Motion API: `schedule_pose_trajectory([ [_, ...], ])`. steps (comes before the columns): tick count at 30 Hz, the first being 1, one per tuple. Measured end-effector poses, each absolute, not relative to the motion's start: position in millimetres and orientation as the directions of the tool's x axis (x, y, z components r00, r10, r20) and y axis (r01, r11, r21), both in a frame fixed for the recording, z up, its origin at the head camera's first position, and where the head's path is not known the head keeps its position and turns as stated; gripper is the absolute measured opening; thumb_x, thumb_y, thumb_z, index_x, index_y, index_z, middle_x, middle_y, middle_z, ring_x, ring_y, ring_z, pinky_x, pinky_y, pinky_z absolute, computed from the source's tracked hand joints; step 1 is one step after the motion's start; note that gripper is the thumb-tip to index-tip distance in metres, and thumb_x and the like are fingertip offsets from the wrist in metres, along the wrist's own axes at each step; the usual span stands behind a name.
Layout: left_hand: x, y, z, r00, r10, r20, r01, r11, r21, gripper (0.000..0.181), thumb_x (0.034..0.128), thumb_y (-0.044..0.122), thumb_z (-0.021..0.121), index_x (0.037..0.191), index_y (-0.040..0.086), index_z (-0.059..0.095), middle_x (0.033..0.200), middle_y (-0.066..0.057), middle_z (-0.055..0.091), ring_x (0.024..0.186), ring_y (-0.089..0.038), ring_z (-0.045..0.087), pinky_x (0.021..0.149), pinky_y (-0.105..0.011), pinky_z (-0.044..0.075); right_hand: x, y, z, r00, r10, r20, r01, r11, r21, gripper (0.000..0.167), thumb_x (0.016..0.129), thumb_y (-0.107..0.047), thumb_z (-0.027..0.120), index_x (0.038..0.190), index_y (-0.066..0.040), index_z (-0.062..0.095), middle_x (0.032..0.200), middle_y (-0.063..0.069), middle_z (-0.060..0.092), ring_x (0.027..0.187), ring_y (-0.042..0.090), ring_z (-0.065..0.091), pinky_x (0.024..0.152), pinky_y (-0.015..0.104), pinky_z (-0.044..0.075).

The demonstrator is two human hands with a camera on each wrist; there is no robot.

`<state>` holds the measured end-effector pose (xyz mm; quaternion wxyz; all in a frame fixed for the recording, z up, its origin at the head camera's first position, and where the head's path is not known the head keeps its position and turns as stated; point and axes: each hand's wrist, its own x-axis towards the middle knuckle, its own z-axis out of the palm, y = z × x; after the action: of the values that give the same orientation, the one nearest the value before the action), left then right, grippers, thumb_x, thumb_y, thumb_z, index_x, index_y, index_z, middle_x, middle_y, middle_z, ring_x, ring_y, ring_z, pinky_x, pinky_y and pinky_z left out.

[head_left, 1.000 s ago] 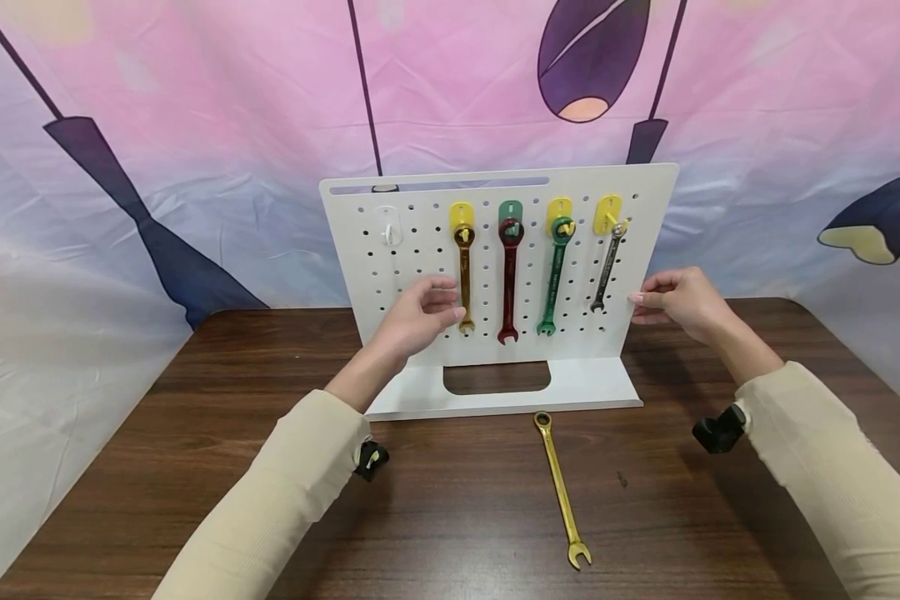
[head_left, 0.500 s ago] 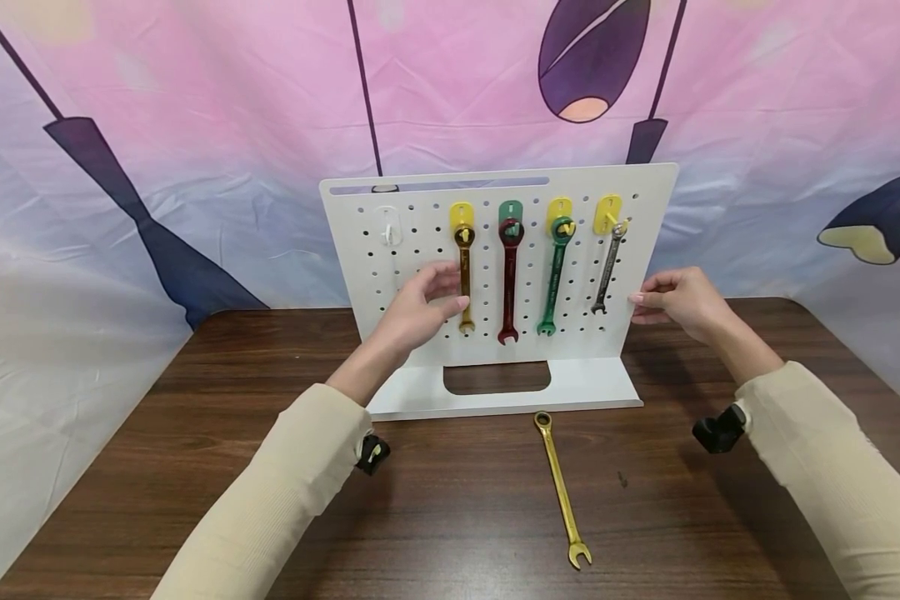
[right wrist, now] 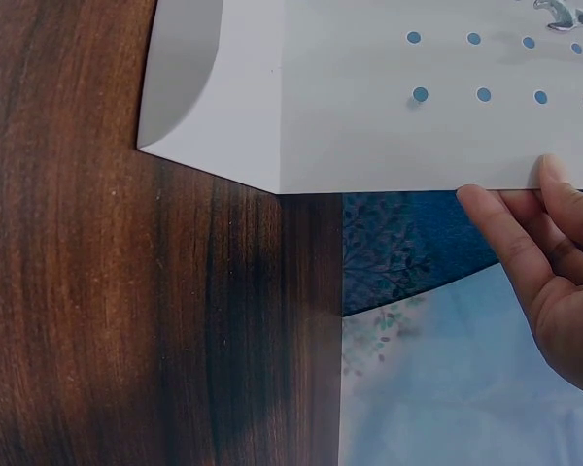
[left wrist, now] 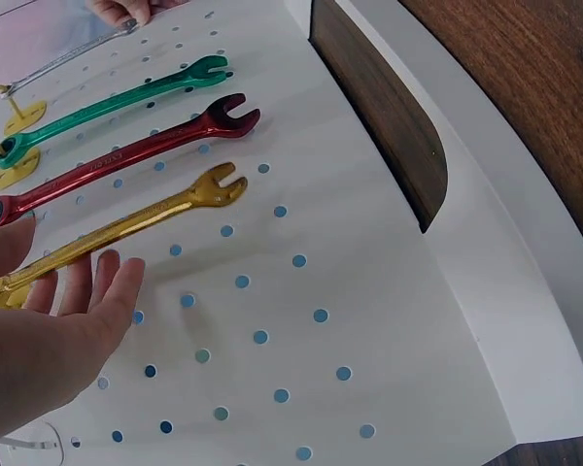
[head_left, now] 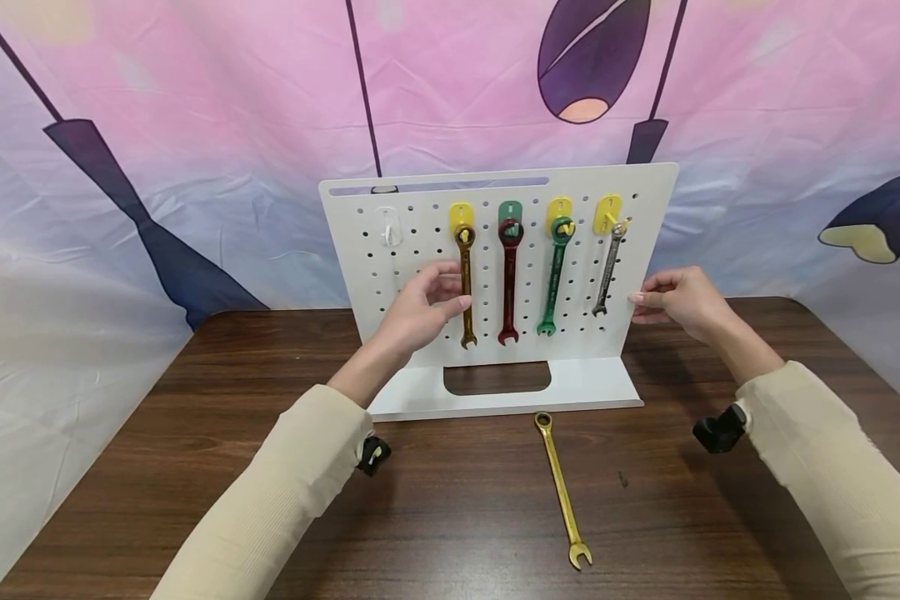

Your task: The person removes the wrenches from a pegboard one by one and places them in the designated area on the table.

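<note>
A white pegboard [head_left: 427, 342] stands on the table with wrenches hung on its hooks. My left hand [head_left: 416, 312] holds the hanging gold wrench [head_left: 467, 283] about mid-shaft; in the left wrist view the fingers [left wrist: 102, 291] lie under the gold wrench [left wrist: 126, 225], thumb on the other side. Its ring end is still on the yellow hook [head_left: 462, 215]. At the board's right edge, my right hand [head_left: 678, 304] pinches that edge; the right wrist view shows the right hand [right wrist: 554, 257] with thumb and fingers at the edge of the pegboard [right wrist: 369, 146].
Red [head_left: 509, 283], green [head_left: 553, 279] and small silver [head_left: 608, 271] wrenches hang to the right. A white hook [head_left: 389, 227] at the left holds nothing. Another gold wrench [head_left: 561, 487] lies on the brown table [head_left: 450, 517] before the board. A patterned cloth [head_left: 232, 208] hangs behind.
My left hand has moved slightly up and right and taken hold of the hanging gold wrench, whose lower end has swung out from the board. My right hand has stayed at the edge.
</note>
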<state>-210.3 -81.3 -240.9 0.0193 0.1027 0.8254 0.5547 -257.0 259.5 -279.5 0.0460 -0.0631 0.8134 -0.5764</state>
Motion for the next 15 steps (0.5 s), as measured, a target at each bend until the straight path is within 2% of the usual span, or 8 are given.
schedule_pose_trajectory([
  [9,-209.8,-78.3,-241.0,-0.980,0.167,0.109,0.142,0.204,0.969,0.033,0.0892,-0.001,0.055,0.122,0.001,0.048,0.107,-0.017,0.055,0.092,-0.024,0.057,0.079,-0.027,0.055,-256.8,259.0,-279.3,-0.989,-0.151,-0.006,-0.045,0.331,-0.943,0.027,0.089,-0.003,0.057,0.099,0.020,0.051,0.081,0.004,0.062,0.073,0.017,0.064,0.079,0.040,0.055],
  [15,-208.9,-78.2,-240.0,-0.977,0.168,0.130,0.159,0.174,0.972,0.030,0.0878,-0.006,0.054,0.117,-0.002,0.050,0.099,-0.017,0.056,0.083,-0.020,0.057,0.073,-0.032,0.057,-256.4,259.3,-279.4,-0.988,-0.151,0.000,-0.051,0.334,-0.941,0.026,0.089,-0.003,0.057,0.098,0.020,0.051,0.080,0.005,0.062,0.073,0.017,0.064,0.078,0.039,0.055],
])
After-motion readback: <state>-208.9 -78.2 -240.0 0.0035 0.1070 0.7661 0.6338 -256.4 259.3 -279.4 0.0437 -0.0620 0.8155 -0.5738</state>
